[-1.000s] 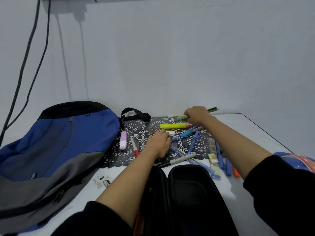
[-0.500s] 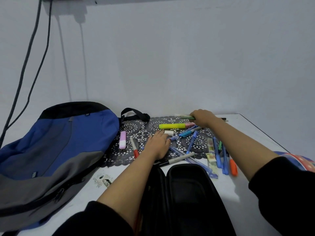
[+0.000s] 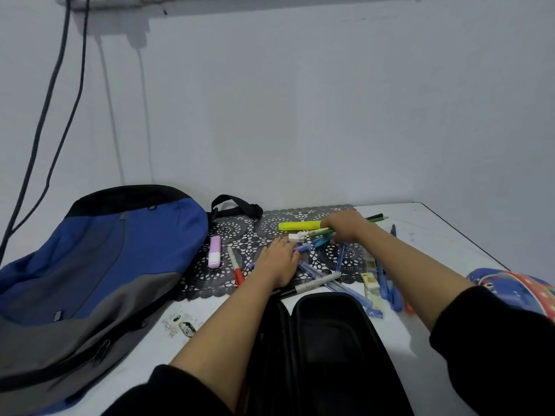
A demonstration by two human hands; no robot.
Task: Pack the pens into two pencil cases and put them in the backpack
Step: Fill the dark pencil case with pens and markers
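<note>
Pens and markers lie scattered on a black lace mat. My right hand grips a bunch of green pens at the mat's far side, beside a yellow highlighter. My left hand rests flat on the mat over several blue pens, fingers straight. A black pencil case lies open at the table's near edge, between my arms. A second, colourful pencil case sits at the right. The blue and grey backpack lies on its side at the left.
A pink highlighter and a red-capped marker lie left of my left hand. A grey marker, blue pens and an eraser lie near the open case. Cables hang down the wall at left.
My right hand dipped to the mat's far edge, then pulled back toward the middle with the green pens, now near the white eraser. My left hand stayed put.
</note>
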